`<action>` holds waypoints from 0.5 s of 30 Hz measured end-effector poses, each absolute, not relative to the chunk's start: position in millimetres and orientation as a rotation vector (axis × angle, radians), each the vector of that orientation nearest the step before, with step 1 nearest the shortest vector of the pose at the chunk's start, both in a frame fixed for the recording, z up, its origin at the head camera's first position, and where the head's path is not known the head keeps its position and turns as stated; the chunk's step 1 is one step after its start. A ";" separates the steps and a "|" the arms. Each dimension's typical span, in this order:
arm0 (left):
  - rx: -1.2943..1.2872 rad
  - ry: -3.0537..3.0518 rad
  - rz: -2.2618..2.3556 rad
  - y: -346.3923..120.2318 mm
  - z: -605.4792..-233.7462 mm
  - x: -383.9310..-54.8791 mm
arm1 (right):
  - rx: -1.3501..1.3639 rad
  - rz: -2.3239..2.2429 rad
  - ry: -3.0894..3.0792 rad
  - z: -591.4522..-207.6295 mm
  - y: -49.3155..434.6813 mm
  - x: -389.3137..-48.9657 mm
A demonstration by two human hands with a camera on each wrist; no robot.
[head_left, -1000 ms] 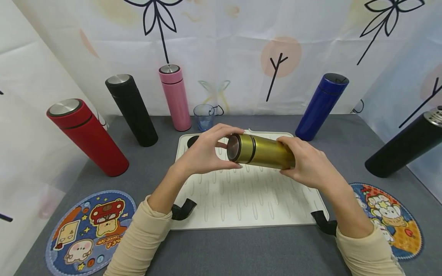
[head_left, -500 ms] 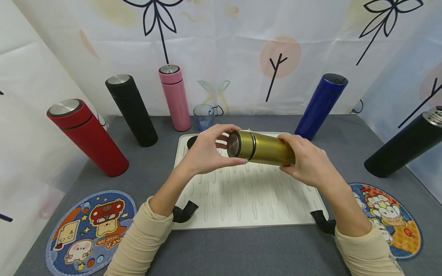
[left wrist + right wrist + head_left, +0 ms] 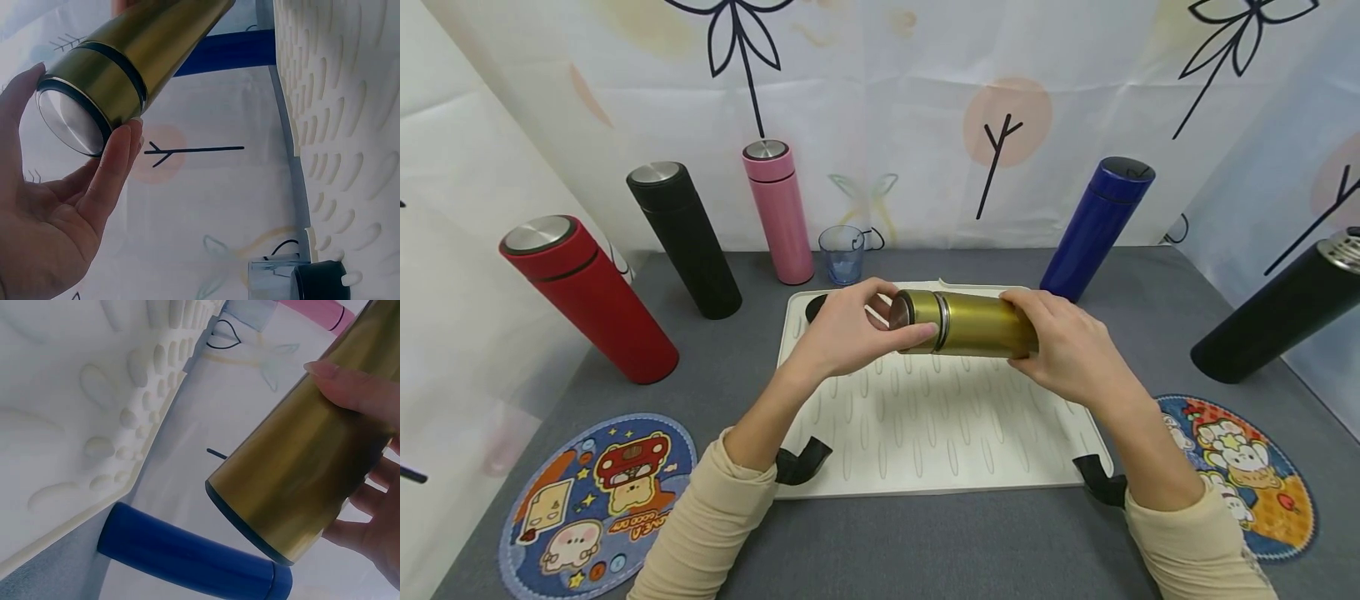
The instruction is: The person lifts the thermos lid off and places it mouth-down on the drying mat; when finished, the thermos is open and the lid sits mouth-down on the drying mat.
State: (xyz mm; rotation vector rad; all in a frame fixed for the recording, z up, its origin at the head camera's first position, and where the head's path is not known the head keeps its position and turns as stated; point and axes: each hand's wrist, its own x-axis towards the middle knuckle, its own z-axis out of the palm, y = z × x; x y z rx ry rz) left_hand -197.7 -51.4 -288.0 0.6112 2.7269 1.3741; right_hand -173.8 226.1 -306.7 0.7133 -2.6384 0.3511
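A gold thermos flask (image 3: 988,325) is held level above the pale ribbed tray (image 3: 917,450). My left hand (image 3: 857,329) pinches its cap (image 3: 921,307) on the left end, thumb in front and fingers behind. In the left wrist view, thumb and fingers sit on either side of the cap's silver end (image 3: 70,122). My right hand (image 3: 1067,346) grips the flask's other end, and the right wrist view has that hand's fingers curled round the gold body (image 3: 306,462). The cap sits on the body, and a dark ring with a bright edge marks the seam.
Red (image 3: 591,300), black (image 3: 688,242) and pink (image 3: 780,217) flasks stand at the left and back, near a clear glass (image 3: 842,257). Blue (image 3: 1097,229) and capless-looking black (image 3: 1273,312) flasks stand right. A black lid (image 3: 815,307) lies at the tray's back left. Round mats flank it.
My left thumb has moved up onto the front of the cap and its fingers have shifted. The flask has turned slightly, and more bright metal shows at the seam. My right hand stays in place.
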 end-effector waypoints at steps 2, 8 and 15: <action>0.561 2.719 1.373 -50.2 -288.8 -197.6 | 0.711 0.343 -2.625 -307.2 226.6 -173.8; 0.507 2.659 1.464 -49.0 -289.3 -197.6 | 0.682 0.337 -2.600 -306.6 227.5 -174.3; 0.571 2.635 1.504 -49.6 -288.6 -199.3 | 0.654 0.347 -2.655 -302.5 226.1 -171.5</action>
